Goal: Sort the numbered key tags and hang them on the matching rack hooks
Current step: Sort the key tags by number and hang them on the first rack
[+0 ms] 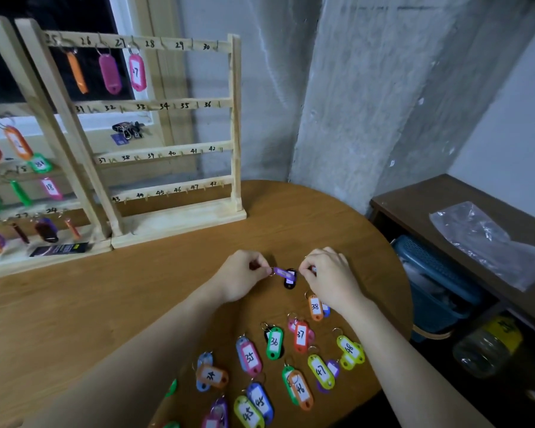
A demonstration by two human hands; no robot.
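Tags nearest: loose key tags lie spread on the tabletop (105, 304) at the near edge, among them yellow 45 (247, 412), orange 46 (301, 390), yellow 47 (321, 371), yellow 48 (349, 351), orange 34 (212, 376), pink 35 (249, 356), green 36 (274, 342), red 37 (301, 335) and orange 38 (315, 307).
Left grip: the left hand (243, 278) pinches the ring end of a purple tag (282, 272) between thumb and fingertips.
Right grip: the right hand (329, 274) has its fingers curled at the tag's other end; whether they actually pinch it cannot be told.
Held tag: lifted between both hands, just above a black tag (289, 282) on the tabletop.
Rack: the wooden rack (236, 118) stands upright beyond the hands, hooks numbered 25 to 48; an orange tag (77, 72), a magenta tag (110, 74) and pink tag 27 (136, 72) hang on the top row.
Second rack: the left rack (44, 112), touching the first, carries more tags.
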